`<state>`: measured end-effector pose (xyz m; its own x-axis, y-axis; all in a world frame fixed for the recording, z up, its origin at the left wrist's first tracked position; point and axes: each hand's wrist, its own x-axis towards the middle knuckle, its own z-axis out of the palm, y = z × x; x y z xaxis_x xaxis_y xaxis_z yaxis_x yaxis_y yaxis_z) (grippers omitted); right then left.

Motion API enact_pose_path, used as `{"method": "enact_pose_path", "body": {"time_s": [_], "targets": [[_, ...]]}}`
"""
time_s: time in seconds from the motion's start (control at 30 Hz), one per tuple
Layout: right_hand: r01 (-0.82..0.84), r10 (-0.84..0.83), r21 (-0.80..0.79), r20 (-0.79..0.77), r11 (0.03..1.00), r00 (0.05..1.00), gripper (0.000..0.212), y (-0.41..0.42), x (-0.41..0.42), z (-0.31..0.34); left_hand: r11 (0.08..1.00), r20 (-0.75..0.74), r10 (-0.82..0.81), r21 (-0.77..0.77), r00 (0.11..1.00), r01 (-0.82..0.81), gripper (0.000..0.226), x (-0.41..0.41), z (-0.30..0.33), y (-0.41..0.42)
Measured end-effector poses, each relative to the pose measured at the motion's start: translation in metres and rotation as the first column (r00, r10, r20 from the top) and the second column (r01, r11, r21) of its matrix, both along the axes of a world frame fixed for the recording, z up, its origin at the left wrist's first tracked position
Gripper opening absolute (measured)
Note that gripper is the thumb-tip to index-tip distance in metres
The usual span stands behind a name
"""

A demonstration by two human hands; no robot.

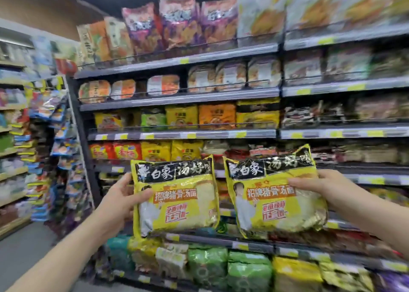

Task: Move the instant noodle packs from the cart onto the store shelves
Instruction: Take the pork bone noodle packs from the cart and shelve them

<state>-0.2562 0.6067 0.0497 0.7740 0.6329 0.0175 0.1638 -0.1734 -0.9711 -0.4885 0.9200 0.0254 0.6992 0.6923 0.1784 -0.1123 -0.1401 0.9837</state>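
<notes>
I hold up two matching yellow instant noodle multipacks with black top bands, side by side before the store shelves point(183, 134). My left hand point(120, 201) grips the left pack point(183, 201) by its left edge, thumb across the front. My right hand point(329, 187) grips the right pack point(276, 203) by its right edge, thumb on the front. Both packs stand upright at about the height of the fourth shelf from the top. The cart is out of view.
The shelves are stocked with noodle packs: purple bags point(177, 24) on top, tray meals point(163, 85) below, yellow and orange packs point(217, 116) in the middle, green packs point(230, 269) at the bottom. A hanging snack rack point(59, 154) stands left, beside the aisle floor point(20, 252).
</notes>
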Motion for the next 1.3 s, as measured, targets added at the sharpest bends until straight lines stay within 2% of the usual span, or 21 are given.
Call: {"method": "enact_pose_path", "body": {"time_s": [0.07, 0.1, 0.2, 0.27, 0.3, 0.4, 0.53, 0.6, 0.7, 0.8, 0.87, 0.93, 1.0, 1.07, 1.1, 1.17, 1.23, 1.3], "targets": [[0.109, -0.109, 0.02, -0.016, 0.994, 0.994, 0.08, -0.07, 0.03, -0.001, 0.996, 0.003, -0.09, 0.023, 0.996, 0.09, 0.044, 0.061, -0.003, -0.043], [0.162, -0.162, 0.026, -0.027, 0.986, 0.986, 0.073, -0.104, 0.041, -0.002, 0.99, 0.001, -0.139, 0.025, 0.99, 0.139, 0.041, 0.09, -0.005, -0.066], [0.299, -0.299, -0.002, -0.038, 0.954, 0.954, 0.065, -0.198, 0.074, -0.009, 0.957, -0.015, -0.289, -0.013, 0.957, 0.289, 0.07, 0.173, -0.011, -0.135], [0.379, -0.379, -0.017, -0.046, 0.925, 0.924, 0.055, -0.254, 0.093, -0.016, 0.92, -0.014, -0.393, -0.019, 0.92, 0.392, 0.082, 0.224, -0.016, -0.183], [0.414, -0.415, -0.02, -0.047, 0.91, 0.909, 0.05, -0.278, 0.103, -0.017, 0.902, -0.023, -0.432, -0.013, 0.902, 0.431, 0.083, 0.249, -0.018, -0.207], [0.5, -0.5, -0.013, -0.034, 0.866, 0.865, 0.046, -0.338, 0.133, -0.02, 0.861, -0.009, -0.509, -0.007, 0.861, 0.509, 0.06, 0.31, -0.022, -0.272], [0.554, -0.552, 0.013, -0.056, 0.833, 0.832, 0.039, -0.389, 0.172, -0.022, 0.827, 0.01, -0.561, -0.039, 0.828, 0.561, 0.056, 0.372, -0.025, -0.329], [0.575, -0.571, 0.04, -0.082, 0.817, 0.817, 0.044, -0.406, 0.195, -0.025, 0.811, 0.018, -0.583, -0.051, 0.812, 0.583, 0.056, 0.398, -0.027, -0.345], [0.59, -0.579, 0.087, -0.127, 0.802, 0.805, 0.055, -0.425, 0.231, -0.035, 0.788, 0.003, -0.612, -0.072, 0.791, 0.611, 0.082, 0.435, -0.03, -0.359], [0.584, -0.565, 0.123, -0.163, 0.802, 0.809, 0.045, -0.436, 0.272, -0.043, 0.768, 0.017, -0.634, -0.104, 0.773, 0.632, 0.111, 0.479, -0.03, -0.361], [0.583, -0.561, 0.134, -0.17, 0.802, 0.81, 0.036, -0.438, 0.303, -0.046, 0.765, 0.012, -0.64, -0.087, 0.768, 0.639, 0.103, 0.51, -0.026, -0.363], [0.576, -0.555, 0.125, -0.165, 0.808, 0.815, 0.032, -0.438, 0.338, -0.045, 0.772, 0.02, -0.633, -0.06, 0.774, 0.633, 0.078, 0.54, -0.021, -0.364], [0.57, -0.554, 0.106, -0.146, 0.815, 0.819, 0.039, -0.433, 0.376, -0.04, 0.79, 0.021, -0.613, -0.011, 0.79, 0.613, 0.052, 0.571, -0.017, -0.362], [0.559, -0.548, 0.084, -0.125, 0.825, 0.827, 0.051, -0.427, 0.412, -0.035, 0.809, 0.018, -0.587, 0.009, 0.809, 0.587, 0.039, 0.599, -0.015, -0.357], [0.546, -0.536, 0.082, -0.12, 0.834, 0.836, 0.054, -0.424, 0.429, -0.033, 0.817, 0.021, -0.577, 0.006, 0.816, 0.577, 0.041, 0.612, -0.014, -0.354], [0.525, -0.516, 0.069, -0.109, 0.849, 0.849, 0.062, -0.42, 0.46, -0.033, 0.822, 0.031, -0.569, -0.007, 0.822, 0.57, 0.061, 0.637, -0.013, -0.347], [0.52, -0.512, 0.064, -0.105, 0.852, 0.852, 0.086, -0.417, 0.487, -0.035, 0.823, 0.029, -0.569, 0.004, 0.822, 0.569, 0.079, 0.66, -0.014, -0.343], [0.516, -0.507, 0.067, -0.116, 0.854, 0.854, 0.107, -0.418, 0.516, -0.04, 0.816, 0.027, -0.578, -0.001, 0.815, 0.578, 0.076, 0.683, -0.016, -0.34]]}}
